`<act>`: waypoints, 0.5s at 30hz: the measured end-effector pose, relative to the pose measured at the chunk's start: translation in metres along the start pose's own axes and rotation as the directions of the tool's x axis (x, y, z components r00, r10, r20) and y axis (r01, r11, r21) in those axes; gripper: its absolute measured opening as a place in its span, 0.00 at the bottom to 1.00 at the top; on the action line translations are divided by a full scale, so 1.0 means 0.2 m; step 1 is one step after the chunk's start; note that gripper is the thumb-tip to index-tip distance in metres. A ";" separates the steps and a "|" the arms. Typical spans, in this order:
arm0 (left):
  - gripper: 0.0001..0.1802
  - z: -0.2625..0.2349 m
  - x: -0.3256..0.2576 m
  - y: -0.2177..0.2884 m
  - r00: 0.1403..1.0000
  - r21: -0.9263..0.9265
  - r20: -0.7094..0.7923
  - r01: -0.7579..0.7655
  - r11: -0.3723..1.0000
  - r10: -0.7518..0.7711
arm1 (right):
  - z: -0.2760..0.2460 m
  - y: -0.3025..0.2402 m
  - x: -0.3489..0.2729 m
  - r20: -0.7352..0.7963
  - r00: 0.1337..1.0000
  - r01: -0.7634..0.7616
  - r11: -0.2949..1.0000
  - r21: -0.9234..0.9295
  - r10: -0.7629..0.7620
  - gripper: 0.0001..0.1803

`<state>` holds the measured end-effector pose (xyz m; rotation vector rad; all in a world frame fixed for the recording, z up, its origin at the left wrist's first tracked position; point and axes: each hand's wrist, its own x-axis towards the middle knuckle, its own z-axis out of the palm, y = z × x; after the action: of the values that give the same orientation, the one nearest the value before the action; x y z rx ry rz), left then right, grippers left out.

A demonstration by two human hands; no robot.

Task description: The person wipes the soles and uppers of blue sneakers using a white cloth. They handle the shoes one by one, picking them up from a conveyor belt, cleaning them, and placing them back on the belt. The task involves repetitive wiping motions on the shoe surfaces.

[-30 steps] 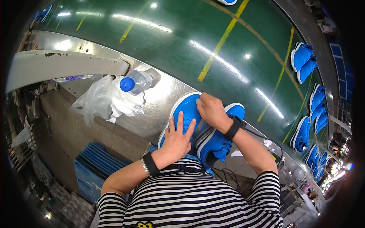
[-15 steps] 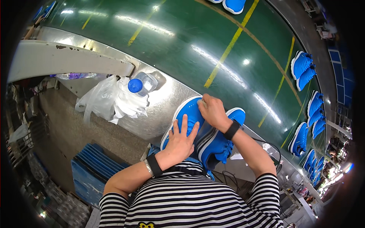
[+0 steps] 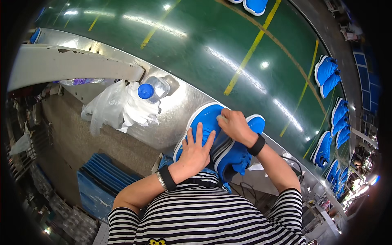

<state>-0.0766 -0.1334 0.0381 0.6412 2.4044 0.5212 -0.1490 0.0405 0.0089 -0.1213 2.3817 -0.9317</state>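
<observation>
A blue sneaker (image 3: 210, 115) with a white sole lies at the near edge of the metal ledge, its toe pointing away from me. Across its laces my left hand (image 3: 194, 152) rests with fingers spread. My right hand (image 3: 237, 127) is closed, its fingertips against the right side of the toe. Whatever they pinch is too small to make out. A second blue sneaker (image 3: 232, 157) sits just to the right, partly covered by my right hand and wrist. Its opening faces toward me.
Beyond the ledge runs a green conveyor belt (image 3: 196, 53) with yellow lines, carrying several blue sneakers (image 3: 328, 75) at the right. Left of my hands stand a clear bottle (image 3: 157, 90) with a blue cap and a white plastic bag (image 3: 108, 106). Blue panels (image 3: 102, 179) stand below.
My right hand has slid slightly right and toward me along the toe's side. My left hand stays spread on the shoe. The belt's markings and shoes have shifted slightly right.
</observation>
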 end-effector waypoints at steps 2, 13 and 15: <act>0.42 0.00 0.01 0.01 1.000 0.005 0.011 -0.008 1.000 0.008 | 0.05 0.04 0.02 -0.127 0.989 0.069 0.998 -0.007 -0.069 0.09; 0.42 0.00 0.01 -0.01 1.000 0.020 0.015 -0.014 1.000 0.014 | 0.02 0.04 0.09 -0.105 0.944 0.298 0.945 -0.133 -0.313 0.08; 0.42 0.01 0.02 -0.01 1.000 0.016 0.001 -0.016 1.000 0.016 | 0.06 0.02 0.15 -0.154 0.916 0.351 0.926 -0.141 -0.370 0.08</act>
<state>-0.0788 -0.1322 0.0345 0.6682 2.4064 0.5085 -0.1663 0.0284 -0.0157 -0.5610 2.6311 -1.0098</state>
